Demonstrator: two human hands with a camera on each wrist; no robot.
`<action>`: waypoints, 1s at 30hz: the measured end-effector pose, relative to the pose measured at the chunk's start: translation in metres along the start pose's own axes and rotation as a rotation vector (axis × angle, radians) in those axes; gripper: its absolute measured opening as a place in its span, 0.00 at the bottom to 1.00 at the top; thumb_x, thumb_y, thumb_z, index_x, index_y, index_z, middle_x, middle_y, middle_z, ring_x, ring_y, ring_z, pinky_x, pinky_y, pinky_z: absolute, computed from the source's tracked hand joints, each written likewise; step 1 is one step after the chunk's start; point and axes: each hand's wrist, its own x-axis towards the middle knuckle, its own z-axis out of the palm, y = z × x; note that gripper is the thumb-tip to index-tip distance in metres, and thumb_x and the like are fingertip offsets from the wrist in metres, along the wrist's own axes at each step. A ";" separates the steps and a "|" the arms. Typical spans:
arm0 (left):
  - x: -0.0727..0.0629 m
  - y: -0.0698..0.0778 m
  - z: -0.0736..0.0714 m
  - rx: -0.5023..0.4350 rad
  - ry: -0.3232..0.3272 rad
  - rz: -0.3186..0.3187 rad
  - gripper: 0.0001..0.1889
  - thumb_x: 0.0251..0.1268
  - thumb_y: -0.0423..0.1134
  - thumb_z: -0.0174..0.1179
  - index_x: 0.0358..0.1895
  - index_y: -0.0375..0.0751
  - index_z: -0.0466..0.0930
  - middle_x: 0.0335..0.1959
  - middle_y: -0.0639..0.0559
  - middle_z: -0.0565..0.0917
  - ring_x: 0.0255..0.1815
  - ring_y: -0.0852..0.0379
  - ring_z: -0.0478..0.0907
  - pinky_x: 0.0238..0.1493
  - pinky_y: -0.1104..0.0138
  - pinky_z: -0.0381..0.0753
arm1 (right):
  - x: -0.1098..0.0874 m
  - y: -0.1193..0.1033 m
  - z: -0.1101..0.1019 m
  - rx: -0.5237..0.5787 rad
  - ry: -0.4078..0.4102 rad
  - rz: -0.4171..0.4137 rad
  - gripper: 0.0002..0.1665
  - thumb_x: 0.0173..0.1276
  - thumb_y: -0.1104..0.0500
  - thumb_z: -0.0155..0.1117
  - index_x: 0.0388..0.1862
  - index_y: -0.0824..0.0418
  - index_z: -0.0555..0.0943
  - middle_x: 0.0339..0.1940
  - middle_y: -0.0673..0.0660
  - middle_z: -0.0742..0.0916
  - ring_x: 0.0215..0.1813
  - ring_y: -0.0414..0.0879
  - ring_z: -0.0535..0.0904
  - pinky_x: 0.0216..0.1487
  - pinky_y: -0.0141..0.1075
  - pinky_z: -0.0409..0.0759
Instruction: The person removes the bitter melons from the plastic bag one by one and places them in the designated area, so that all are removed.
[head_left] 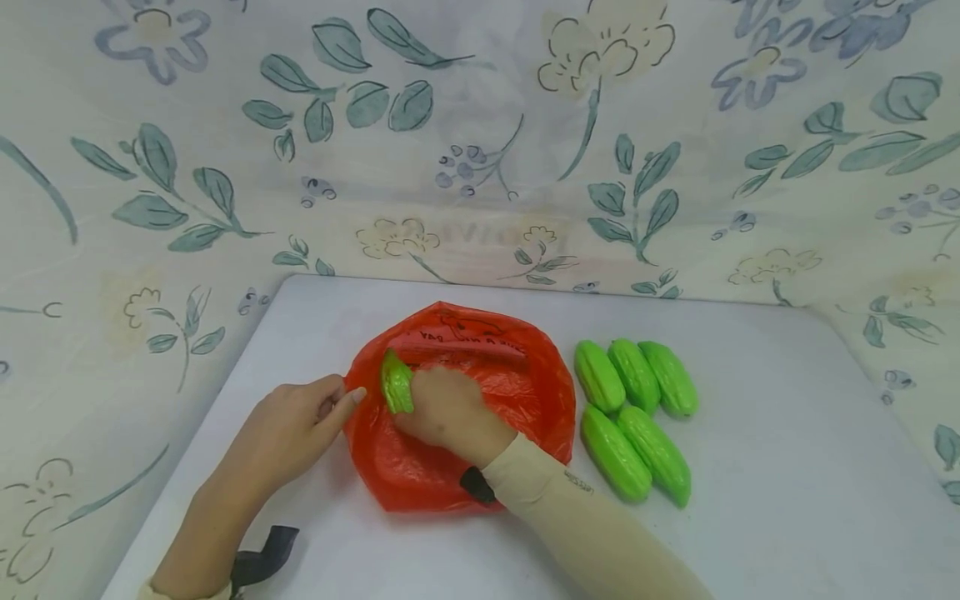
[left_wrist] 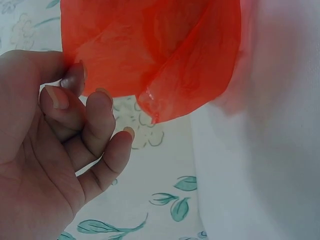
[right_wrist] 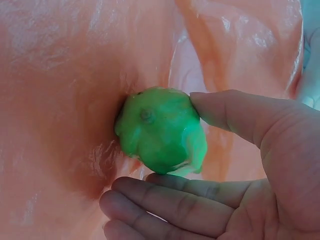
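A red plastic bag [head_left: 427,475] lies on the table with its mouth spread wide. At its left edge, my left hand [head_left: 300,429] pinches the rim between thumb and forefinger; the left wrist view shows the other fingers of the left hand [left_wrist: 65,130] loosely bent below the bag [left_wrist: 195,75]. My right hand [head_left: 453,412] is inside the bag's mouth, gripping a bright green, ridged, cucumber-like vegetable [head_left: 395,382]. From the right wrist, the rounded end of this vegetable [right_wrist: 162,132] shows between thumb and fingers of the right hand [right_wrist: 225,165], close against the red plastic.
Several more green vegetables [head_left: 636,454] lie in two rows right of the bag on the white table [head_left: 780,467]. A floral cloth [head_left: 495,225] rises behind the table and along its sides. Dark straps [head_left: 262,562] are at the wrists.
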 end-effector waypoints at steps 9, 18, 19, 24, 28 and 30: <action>0.000 0.000 0.000 0.005 0.003 0.005 0.14 0.77 0.48 0.60 0.34 0.46 0.74 0.18 0.55 0.70 0.23 0.56 0.69 0.26 0.66 0.70 | -0.004 0.008 -0.003 0.037 -0.032 -0.040 0.18 0.68 0.43 0.74 0.40 0.55 0.81 0.27 0.48 0.81 0.33 0.43 0.77 0.30 0.34 0.77; -0.001 -0.001 0.001 0.018 0.023 0.021 0.14 0.78 0.49 0.60 0.33 0.47 0.73 0.17 0.56 0.70 0.22 0.56 0.69 0.25 0.66 0.69 | -0.007 0.018 -0.008 0.134 -0.076 -0.065 0.15 0.68 0.48 0.76 0.37 0.56 0.81 0.25 0.50 0.82 0.31 0.44 0.77 0.29 0.32 0.77; 0.000 -0.001 0.001 0.018 0.024 0.022 0.14 0.78 0.49 0.60 0.33 0.47 0.73 0.17 0.56 0.70 0.22 0.56 0.69 0.25 0.66 0.69 | -0.008 0.019 -0.009 0.150 -0.076 -0.065 0.15 0.68 0.48 0.76 0.37 0.56 0.81 0.26 0.50 0.82 0.32 0.44 0.76 0.30 0.32 0.77; -0.001 -0.001 0.002 0.020 0.029 0.028 0.14 0.78 0.49 0.60 0.32 0.48 0.73 0.17 0.56 0.70 0.22 0.56 0.68 0.25 0.66 0.68 | -0.011 0.026 -0.010 0.251 -0.093 -0.040 0.16 0.68 0.50 0.77 0.41 0.56 0.79 0.30 0.51 0.83 0.35 0.44 0.77 0.32 0.33 0.78; -0.001 -0.001 0.001 0.022 0.031 0.037 0.13 0.78 0.47 0.60 0.32 0.48 0.73 0.17 0.57 0.69 0.22 0.56 0.68 0.25 0.66 0.68 | -0.013 0.032 -0.012 0.308 -0.089 -0.043 0.18 0.68 0.50 0.77 0.46 0.55 0.79 0.33 0.50 0.83 0.37 0.44 0.78 0.33 0.33 0.80; 0.000 0.000 0.000 0.022 0.032 0.041 0.13 0.78 0.47 0.60 0.32 0.48 0.73 0.17 0.57 0.69 0.22 0.56 0.68 0.24 0.66 0.68 | -0.015 0.035 -0.014 0.328 -0.075 -0.057 0.18 0.68 0.50 0.77 0.48 0.56 0.80 0.34 0.49 0.83 0.38 0.44 0.79 0.34 0.34 0.80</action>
